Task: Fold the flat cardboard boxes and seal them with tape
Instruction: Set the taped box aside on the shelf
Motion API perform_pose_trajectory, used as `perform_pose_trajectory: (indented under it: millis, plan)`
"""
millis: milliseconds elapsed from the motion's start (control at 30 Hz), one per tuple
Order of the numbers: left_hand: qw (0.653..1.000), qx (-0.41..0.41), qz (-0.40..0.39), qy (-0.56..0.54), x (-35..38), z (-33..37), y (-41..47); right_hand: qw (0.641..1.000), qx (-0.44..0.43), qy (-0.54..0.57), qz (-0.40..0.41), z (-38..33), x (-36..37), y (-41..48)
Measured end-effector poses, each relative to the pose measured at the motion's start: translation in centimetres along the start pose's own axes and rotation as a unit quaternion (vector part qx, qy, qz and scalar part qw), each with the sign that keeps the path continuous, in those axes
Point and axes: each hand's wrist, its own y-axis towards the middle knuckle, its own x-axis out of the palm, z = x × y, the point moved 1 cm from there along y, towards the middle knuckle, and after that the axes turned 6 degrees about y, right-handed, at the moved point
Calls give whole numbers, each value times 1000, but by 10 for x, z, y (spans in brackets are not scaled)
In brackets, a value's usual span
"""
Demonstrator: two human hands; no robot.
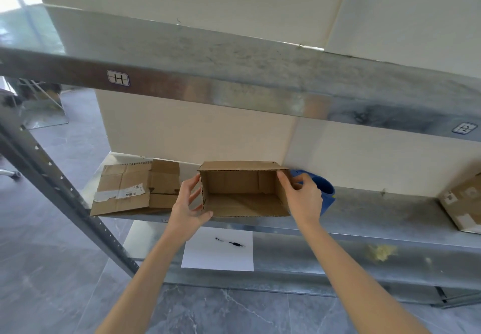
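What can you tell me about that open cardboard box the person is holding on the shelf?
The cardboard box is brown corrugated board, opened into a rectangular shape, its open side facing the camera so the creased inside shows. It sits on the metal shelf, right of a flattened cardboard sheet. The left hand grips its left wall; the right hand pinches its right wall near the top.

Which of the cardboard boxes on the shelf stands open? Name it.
The middle box: its hollow inside shows. The left cardboard lies flat; the right box looks closed.
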Motion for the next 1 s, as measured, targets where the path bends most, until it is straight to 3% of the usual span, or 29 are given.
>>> perform_pose_trajectory:
  millis: [200,433,533,733,1000]
  plan:
    - [999,9,12,30,7,12,6,995,-82,-44,-42,-1,4,-7]
    - [998,40,30,37,18,46,13,966,-10,184,-182,-1,-14,6]
    - [996,64,27,47,29,61,21,958,-36,199,-203,-2,-31,16]
    - [987,130,11,95,68,83,36,966,-69,172,-179,19,-78,41]
    - [982,154,-50,101,173,99,52,976,-48,202,-66,76,-159,81]
